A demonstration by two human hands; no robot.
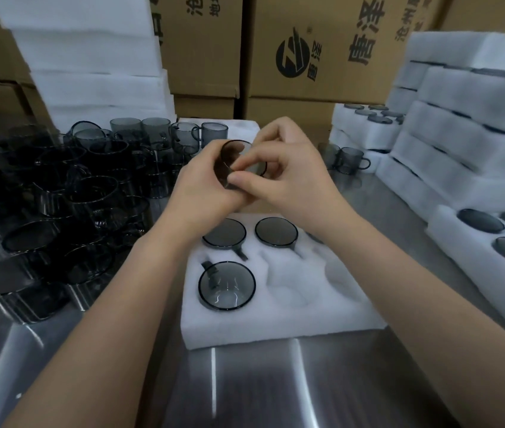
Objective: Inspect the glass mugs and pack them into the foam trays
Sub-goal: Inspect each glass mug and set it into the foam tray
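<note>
The glass mugs (pixel 60 211) are smoky grey see-through glass, super glossy, with bright glints along the rims. Same goes for the mug (pixel 235 156) being held. The foam tray (pixel 291 322) is white, matt, kinda fuzzy and soft-looking, just like the foam stacks (pixel 461 125). The table (pixel 245 381) is brushed metal with a streaky shine. The cardboard boxes (pixel 269 20) are plain brown, matt, with black print.
</note>
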